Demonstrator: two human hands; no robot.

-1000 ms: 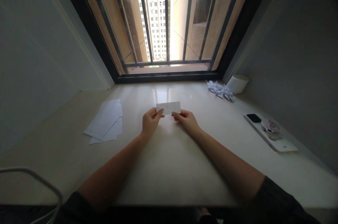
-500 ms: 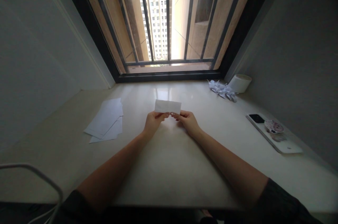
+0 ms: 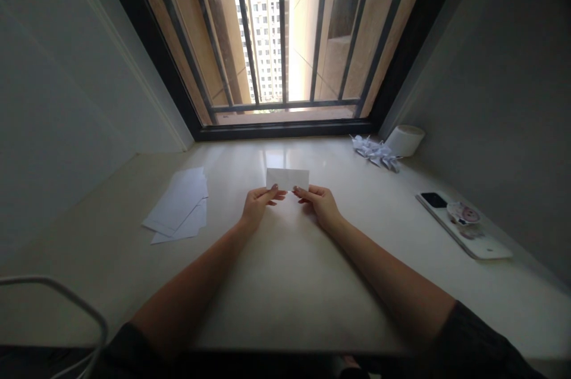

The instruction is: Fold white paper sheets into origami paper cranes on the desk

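Observation:
A small white rectangle of paper [image 3: 288, 178] is held up in front of me, its long side running left to right. My left hand [image 3: 259, 203] pinches its lower left part, thumb on the near face and fingers behind. On the lower right, my right hand [image 3: 320, 203] grips it the same way. Both hands are just above the pale sill surface, with a narrow gap between the fingertips. Whether the paper is folded in layers cannot be made out.
Loose white paper sheets [image 3: 181, 200] overlap at the left. Folded paper pieces [image 3: 377, 153] lie at the back right beside a white roll [image 3: 405, 141]. A phone [image 3: 468, 227] with a round grip rests at the right. A cable [image 3: 66, 296] loops at the lower left. Behind stands a barred window [image 3: 285, 129].
The paper has shifted slightly right and sits more level. My left thumb has moved left and up onto its near face, and my right hand has moved slightly right.

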